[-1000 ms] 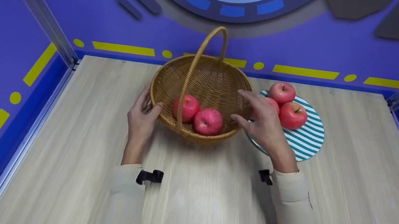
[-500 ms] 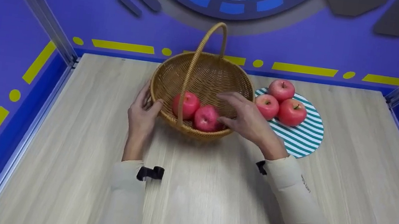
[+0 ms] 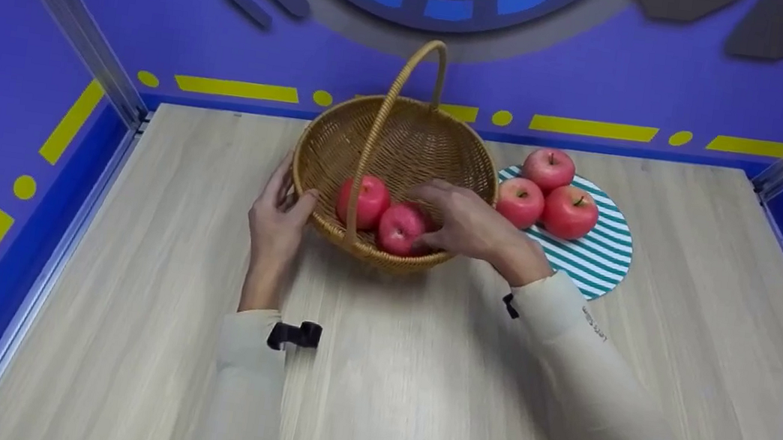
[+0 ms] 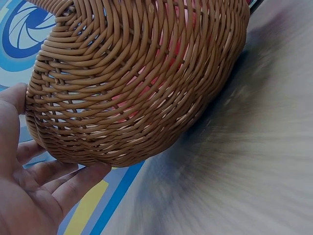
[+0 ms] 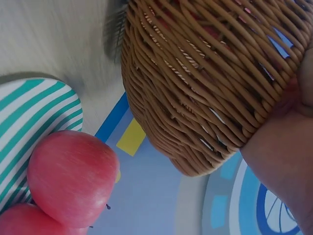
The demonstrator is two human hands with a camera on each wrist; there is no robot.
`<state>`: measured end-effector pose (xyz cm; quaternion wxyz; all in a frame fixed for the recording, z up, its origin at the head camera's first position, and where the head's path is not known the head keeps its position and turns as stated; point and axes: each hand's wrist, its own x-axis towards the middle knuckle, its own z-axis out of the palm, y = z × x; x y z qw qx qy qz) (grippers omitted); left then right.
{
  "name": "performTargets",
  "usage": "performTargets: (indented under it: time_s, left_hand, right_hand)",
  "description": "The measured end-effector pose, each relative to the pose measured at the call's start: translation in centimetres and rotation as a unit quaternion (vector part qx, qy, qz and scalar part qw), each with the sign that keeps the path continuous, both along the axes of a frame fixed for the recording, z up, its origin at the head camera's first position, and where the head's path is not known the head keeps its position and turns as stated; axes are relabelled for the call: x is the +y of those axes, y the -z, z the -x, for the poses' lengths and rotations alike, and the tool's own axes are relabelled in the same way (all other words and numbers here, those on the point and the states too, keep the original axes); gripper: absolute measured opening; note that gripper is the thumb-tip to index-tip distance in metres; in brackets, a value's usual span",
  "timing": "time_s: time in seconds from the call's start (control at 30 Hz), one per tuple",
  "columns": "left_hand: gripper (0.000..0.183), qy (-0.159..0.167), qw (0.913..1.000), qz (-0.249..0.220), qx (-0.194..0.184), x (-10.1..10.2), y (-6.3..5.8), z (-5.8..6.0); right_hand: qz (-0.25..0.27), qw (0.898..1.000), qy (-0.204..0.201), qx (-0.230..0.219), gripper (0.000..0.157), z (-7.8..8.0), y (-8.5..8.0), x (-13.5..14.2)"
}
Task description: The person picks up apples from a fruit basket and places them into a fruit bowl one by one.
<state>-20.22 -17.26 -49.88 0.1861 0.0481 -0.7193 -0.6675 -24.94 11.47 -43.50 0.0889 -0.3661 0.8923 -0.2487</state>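
Observation:
The brown wicker basket (image 3: 469, 151), with a tall arched handle (image 3: 381, 124), leans with its mouth toward me. My left hand (image 3: 276, 224) grips its left side, thumb at the rim and fingers along the outer weave, as the left wrist view also shows around the basket wall (image 4: 117, 98). Two red apples lie inside at the near rim: a left apple (image 3: 367, 202) behind the handle and a right apple (image 3: 400, 230). My right hand (image 3: 470, 223) reaches over the right rim and curls round the right apple; its fingertips are partly hidden behind that apple.
Right of the basket lies a round green-and-white striped mat (image 3: 594, 258) bearing three more apples, the nearest one (image 3: 570, 213) close to the mat's middle. A blue wall (image 3: 232, 48) closes off the back of the wooden table (image 3: 372, 369).
My right hand has moved left and down from above the basket's right rim into the basket, onto the right apple. My left hand stays on the basket's left side.

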Motion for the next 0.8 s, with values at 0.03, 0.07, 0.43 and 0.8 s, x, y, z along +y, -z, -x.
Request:
performTargets:
  time_s: [0.03,0.07,0.43,0.8]
  left_hand:
    - [0.066,-0.001,1.0,0.001,0.002,0.0,0.0,0.0]
    - [0.066,0.0,1.0,0.002,0.003,0.0,0.0,0.1]
    - [0.064,0.014,0.9998,-0.012,0.004,-0.1,0.0,0.3]
    - [0.063,0.01,0.9999,0.006,0.0,-0.2,0.2,0.2]
  right_hand:
    - [-0.004,1.0,-0.004,0.0,0.064,0.1,0.0,-0.1]
    - [-0.009,1.0,-0.007,0.0,0.064,0.1,0.1,-0.2]
    - [-0.054,0.998,-0.031,-0.018,0.067,0.5,-0.1,-1.2]
    - [-0.066,0.997,-0.023,-0.011,0.065,0.2,0.4,-2.2]
